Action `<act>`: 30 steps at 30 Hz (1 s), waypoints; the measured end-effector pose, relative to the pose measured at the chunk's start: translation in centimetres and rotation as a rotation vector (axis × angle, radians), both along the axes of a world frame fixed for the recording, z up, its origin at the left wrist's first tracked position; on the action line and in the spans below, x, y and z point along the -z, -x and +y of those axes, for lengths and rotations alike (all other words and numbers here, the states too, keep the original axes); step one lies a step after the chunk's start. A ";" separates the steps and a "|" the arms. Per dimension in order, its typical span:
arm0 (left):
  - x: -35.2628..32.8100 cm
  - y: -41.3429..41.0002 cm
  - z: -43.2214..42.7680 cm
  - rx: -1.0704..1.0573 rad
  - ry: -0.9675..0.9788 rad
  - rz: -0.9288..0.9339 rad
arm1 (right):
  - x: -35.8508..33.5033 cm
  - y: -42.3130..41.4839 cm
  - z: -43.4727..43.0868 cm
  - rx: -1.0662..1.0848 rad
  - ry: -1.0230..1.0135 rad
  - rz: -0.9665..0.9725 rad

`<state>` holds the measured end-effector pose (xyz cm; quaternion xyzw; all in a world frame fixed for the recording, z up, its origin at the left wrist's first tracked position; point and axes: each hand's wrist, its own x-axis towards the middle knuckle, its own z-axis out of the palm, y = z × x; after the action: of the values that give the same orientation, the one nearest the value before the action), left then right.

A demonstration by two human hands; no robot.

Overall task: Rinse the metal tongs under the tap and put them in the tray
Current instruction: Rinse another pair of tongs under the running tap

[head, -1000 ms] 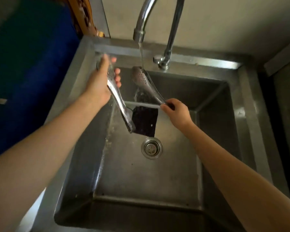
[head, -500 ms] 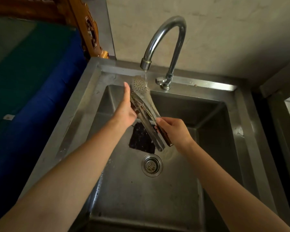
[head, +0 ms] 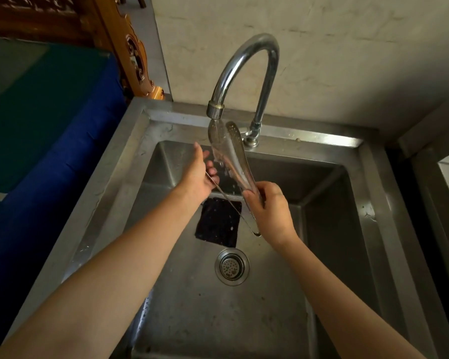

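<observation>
Metal tongs held upright over the sink, perforated heads directly under the spout of the tap and very near it, hinge end low by the right wrist. Water runs onto the heads and drops scatter beneath. Right hand grips the arms low down, thumb and fingers curled round them. Left hand: forefinger straight up beside the heads, the other fingers curled on a thin metal strip that runs down to the hinge end. The strip looks like one arm seen edge-on, not certain. Risks, judged from this: (1) The grip is on wet, smooth steel near the hinge, far from the head end, so the tongs could slide or pivot out. They would drop into the sink, onto the dark scouring pad or the drain strainer. (2) Heads sit so near the spout that a small lift would knock them against it. (3) Cupped heads facing the stream could throw water over the back rim and wall, possibly toward the blue-covered surface at left. (4) If the strip is a sprung arm, letting it go with the left hand may make it snap and jolt the right-hand hold. (5) No tray identifiable in view. The transfer will mean looking away from the sink with a dripping tool, and the tap may be left running.
</observation>
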<state>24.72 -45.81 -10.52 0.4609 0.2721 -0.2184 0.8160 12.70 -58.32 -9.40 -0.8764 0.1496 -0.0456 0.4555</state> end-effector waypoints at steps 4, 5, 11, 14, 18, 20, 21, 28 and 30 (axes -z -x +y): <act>-0.1 0.3 -0.8 -0.005 -0.009 -0.043 | 1.0 0.7 0.0 -0.004 0.073 -0.001; -0.3 0.4 -0.9 -0.001 -0.004 -0.046 | 1.3 0.9 0.0 -0.012 0.097 -0.002; -1.4 0.4 -0.8 -0.029 0.056 -0.008 | 1.9 1.5 -0.2 -0.061 0.282 -0.058; -2.0 0.5 -0.7 -0.022 0.081 -0.020 | 2.0 1.6 -0.6 -0.073 0.299 -0.055; -3.0 0.8 -0.6 -0.002 0.109 -0.025 | 2.0 1.7 -0.9 -0.110 0.211 -0.063; -3.4 0.9 -0.4 -0.038 0.143 0.001 | 2.1 1.6 -1.0 -0.116 0.145 -0.058; -3.7 1.1 -0.3 -0.068 0.170 0.023 | 2.1 1.7 -1.1 -0.119 0.117 -0.049; -4.6 3.0 0.4 -0.030 0.037 -0.023 | 3.4 2.6 0.4 -0.170 0.034 -0.038; -4.1 3.3 0.2 -0.044 -0.133 -0.032 | 3.8 3.0 1.0 -0.174 0.006 -0.039</act>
<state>21.44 -45.59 -6.45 0.5115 0.2832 -0.1745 0.7923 9.71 -57.34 -13.17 -0.8864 0.0638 -0.0236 0.4579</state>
